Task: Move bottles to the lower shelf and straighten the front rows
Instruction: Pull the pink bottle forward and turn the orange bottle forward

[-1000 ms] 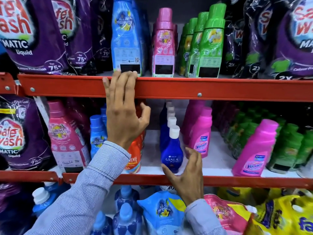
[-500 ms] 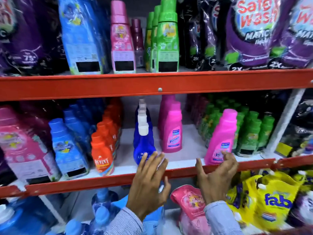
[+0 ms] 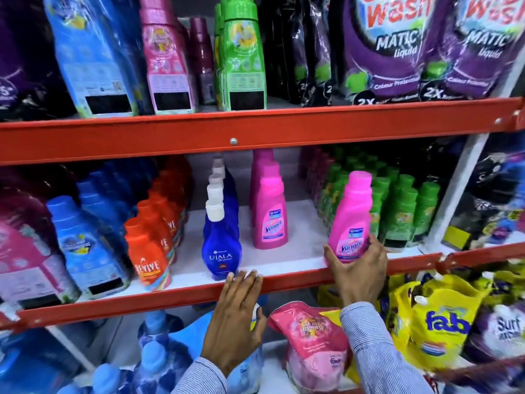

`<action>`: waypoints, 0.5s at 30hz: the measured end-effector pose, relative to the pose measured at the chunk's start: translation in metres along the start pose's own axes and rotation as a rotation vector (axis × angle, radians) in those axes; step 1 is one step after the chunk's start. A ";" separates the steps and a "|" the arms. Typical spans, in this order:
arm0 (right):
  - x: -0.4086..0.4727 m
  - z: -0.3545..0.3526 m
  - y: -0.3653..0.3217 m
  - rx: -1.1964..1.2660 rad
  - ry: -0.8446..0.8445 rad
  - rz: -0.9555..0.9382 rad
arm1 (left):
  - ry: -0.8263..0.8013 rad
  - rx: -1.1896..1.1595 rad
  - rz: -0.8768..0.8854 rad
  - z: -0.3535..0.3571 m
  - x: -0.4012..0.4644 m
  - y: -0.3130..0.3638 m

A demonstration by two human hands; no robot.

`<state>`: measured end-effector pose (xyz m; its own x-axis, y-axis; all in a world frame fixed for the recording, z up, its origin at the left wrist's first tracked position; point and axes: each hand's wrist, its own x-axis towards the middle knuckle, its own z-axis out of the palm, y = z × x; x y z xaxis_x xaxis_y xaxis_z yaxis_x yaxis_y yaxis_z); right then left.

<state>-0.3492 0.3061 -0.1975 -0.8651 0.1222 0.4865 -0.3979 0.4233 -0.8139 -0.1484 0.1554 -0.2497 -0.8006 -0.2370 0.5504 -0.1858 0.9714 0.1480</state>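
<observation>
A pink Vanish bottle (image 3: 350,217) stands at the front right of the middle shelf (image 3: 284,265), and my right hand (image 3: 356,268) wraps around its base. My left hand (image 3: 235,317) rests flat, fingers apart, on the red front rail of that shelf, just below a dark blue Ujala bottle (image 3: 220,245) that heads a row. A second pink Vanish bottle (image 3: 270,214) heads another row further back. Orange Revive bottles (image 3: 147,257) and light blue bottles (image 3: 82,245) line up to the left.
Green bottles (image 3: 397,211) crowd the shelf right of the held bottle. The top shelf carries tall blue, pink and green bottles and purple pouches (image 3: 392,44). Below are a pink refill pouch (image 3: 312,342), yellow pouches (image 3: 437,322) and blue bottles (image 3: 159,362).
The view swung right along the shelf. My left hand dropped from the upper rail to the middle shelf's rail. My right hand went right and closed around the front pink Vanish bottle.
</observation>
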 end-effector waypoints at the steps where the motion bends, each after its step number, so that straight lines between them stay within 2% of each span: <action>1: 0.000 0.000 -0.001 0.005 0.001 -0.005 | 0.009 -0.007 -0.006 0.000 -0.002 -0.002; 7: -0.020 0.010 -0.022 0.052 -0.045 -0.084 | 0.072 -0.045 -0.041 -0.002 -0.011 -0.012; 15: -0.057 0.036 -0.062 0.126 -0.166 -0.164 | 0.027 -0.082 -0.083 -0.005 -0.012 -0.015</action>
<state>-0.2863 0.2408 -0.1865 -0.8202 -0.0917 0.5646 -0.5625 0.3090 -0.7669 -0.1332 0.1436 -0.2549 -0.7689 -0.3175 0.5549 -0.2022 0.9442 0.2600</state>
